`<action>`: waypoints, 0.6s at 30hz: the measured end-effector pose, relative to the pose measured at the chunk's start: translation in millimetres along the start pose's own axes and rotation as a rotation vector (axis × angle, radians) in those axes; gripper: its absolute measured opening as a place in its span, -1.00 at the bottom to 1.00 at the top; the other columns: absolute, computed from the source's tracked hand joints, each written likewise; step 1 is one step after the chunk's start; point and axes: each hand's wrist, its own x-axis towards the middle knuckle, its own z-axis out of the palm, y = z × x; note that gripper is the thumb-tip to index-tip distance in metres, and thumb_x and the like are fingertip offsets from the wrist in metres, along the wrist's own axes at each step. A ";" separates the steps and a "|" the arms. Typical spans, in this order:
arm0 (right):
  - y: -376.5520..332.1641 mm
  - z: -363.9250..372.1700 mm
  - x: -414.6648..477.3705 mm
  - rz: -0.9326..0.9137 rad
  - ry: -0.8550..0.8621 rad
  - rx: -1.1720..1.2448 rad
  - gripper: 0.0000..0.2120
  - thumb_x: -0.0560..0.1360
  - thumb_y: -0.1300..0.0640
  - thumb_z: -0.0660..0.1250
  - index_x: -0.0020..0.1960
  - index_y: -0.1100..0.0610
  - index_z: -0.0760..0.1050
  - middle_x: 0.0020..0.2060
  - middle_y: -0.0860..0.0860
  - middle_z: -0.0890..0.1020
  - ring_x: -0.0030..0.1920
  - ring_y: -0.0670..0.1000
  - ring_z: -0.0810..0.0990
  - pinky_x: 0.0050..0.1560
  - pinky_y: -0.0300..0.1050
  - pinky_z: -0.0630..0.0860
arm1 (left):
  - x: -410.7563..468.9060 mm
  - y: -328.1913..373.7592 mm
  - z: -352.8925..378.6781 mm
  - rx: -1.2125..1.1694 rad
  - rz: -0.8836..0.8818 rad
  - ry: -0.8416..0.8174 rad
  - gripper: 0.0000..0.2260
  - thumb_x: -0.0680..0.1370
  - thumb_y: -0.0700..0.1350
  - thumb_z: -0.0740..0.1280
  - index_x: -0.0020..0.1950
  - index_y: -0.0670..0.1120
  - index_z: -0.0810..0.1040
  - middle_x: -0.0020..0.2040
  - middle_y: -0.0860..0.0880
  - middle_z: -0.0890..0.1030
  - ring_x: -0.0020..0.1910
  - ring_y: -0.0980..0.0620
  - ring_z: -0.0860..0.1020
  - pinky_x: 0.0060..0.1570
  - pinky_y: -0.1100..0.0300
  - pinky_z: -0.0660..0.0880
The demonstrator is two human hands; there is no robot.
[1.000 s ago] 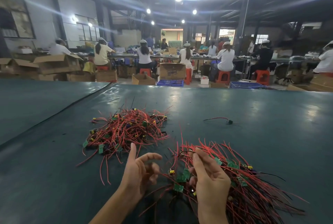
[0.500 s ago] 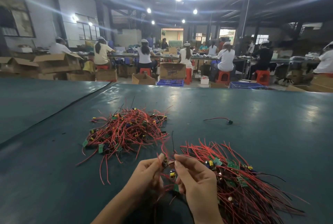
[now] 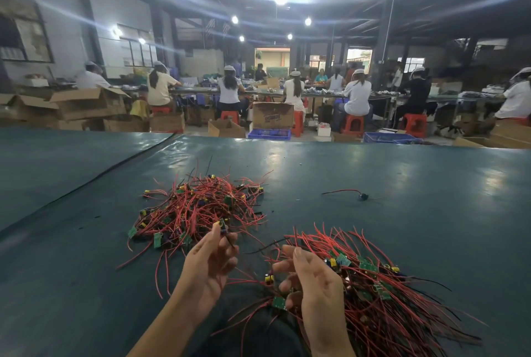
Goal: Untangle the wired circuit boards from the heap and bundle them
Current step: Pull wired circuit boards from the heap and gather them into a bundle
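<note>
A tangled heap of red-wired green circuit boards (image 3: pixel 198 210) lies on the table at centre left. To its right, a looser bundle of wired boards (image 3: pixel 382 296) lies with its wires roughly in line, fanning toward the lower right. My left hand (image 3: pixel 209 264) is raised between the two piles. Its fingertips pinch one small wired board (image 3: pixel 223 226), whose black wire trails right toward the bundle. My right hand (image 3: pixel 313 284) hovers over the bundle's near-left end, fingers apart and curled, with nothing clearly gripped.
The table is covered by a dark green mat (image 3: pixel 402 227) with a seam (image 3: pixel 86 187) running diagonally at left. A single stray wired part (image 3: pixel 362 196) lies at mid right. Beyond the far edge are cardboard boxes, red stools and seated workers.
Both hands were pinching one board together by the bundle. My left hand has since pulled it up and left toward the heap, and my right hand has let go and spread its fingers.
</note>
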 end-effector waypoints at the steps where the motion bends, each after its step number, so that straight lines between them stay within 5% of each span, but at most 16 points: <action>1: 0.8 -0.2 0.6 0.008 0.010 0.006 -0.72 0.49 0.02 0.27 0.01 0.19 0.63 -0.27 0.15 0.68 -0.43 -0.04 0.52 -0.53 -0.24 0.40 | -0.7 1.4 -0.3 -0.070 -0.052 -0.006 -0.76 0.42 0.04 0.36 -0.17 -0.13 0.60 -0.33 -0.03 0.60 -0.45 0.09 0.52 -0.43 0.27 0.52; 5: 0.9 1.5 1.2 0.017 0.024 -0.027 -0.77 0.46 0.01 0.32 -0.10 0.14 0.66 -0.33 0.10 0.66 -0.47 -0.06 0.48 -0.54 -0.24 0.39 | -2.0 0.4 1.4 -0.160 -0.194 -0.120 -0.67 0.34 0.03 0.48 -0.07 -0.19 0.59 -0.49 0.04 0.37 -0.58 0.13 0.33 -0.54 0.25 0.41; 8: 0.8 4.6 -0.4 -0.009 0.022 -0.081 -0.80 0.34 -0.06 0.37 -0.17 0.00 0.71 -0.39 0.09 0.62 -0.49 -0.09 0.44 -0.49 -0.27 0.40 | -5.2 -6.5 3.1 0.069 -0.185 -0.305 -0.54 0.17 0.05 0.67 -0.13 -0.23 0.67 -0.53 0.02 0.37 -0.58 0.11 0.33 -0.51 0.26 0.35; 12: 4.2 5.0 0.2 -0.036 -0.017 -0.120 -0.87 0.35 -0.04 0.42 -0.17 -0.08 0.73 -0.25 0.23 0.67 -0.27 0.17 0.63 -0.15 -0.07 0.62 | -13.9 -13.0 3.0 0.337 -0.250 -0.528 -0.66 0.32 0.06 0.59 -0.36 -0.14 0.55 -0.58 0.01 0.44 -0.59 0.11 0.38 -0.49 0.27 0.28; 14: 4.5 5.3 0.2 -0.029 -0.030 -0.114 -0.88 0.35 -0.02 0.42 -0.20 -0.06 0.73 -0.28 0.14 0.71 -0.21 0.11 0.69 -0.18 -0.14 0.63 | -16.6 -13.8 2.9 0.461 -0.270 -0.564 -0.64 0.34 0.10 0.57 -0.41 -0.09 0.51 -0.58 0.01 0.43 -0.61 0.11 0.36 -0.51 0.22 0.14; 18: 4.6 3.3 1.0 -0.022 0.042 -0.127 -0.83 0.46 0.04 0.37 -0.23 -0.04 0.72 -0.41 0.01 0.66 -0.43 -0.09 0.57 -0.40 -0.35 0.46 | -19.7 -11.0 10.8 0.416 -0.305 -0.455 -0.56 0.38 0.26 0.44 -0.26 -0.15 0.63 -0.53 -0.04 0.45 -0.60 0.08 0.40 -0.55 0.31 0.32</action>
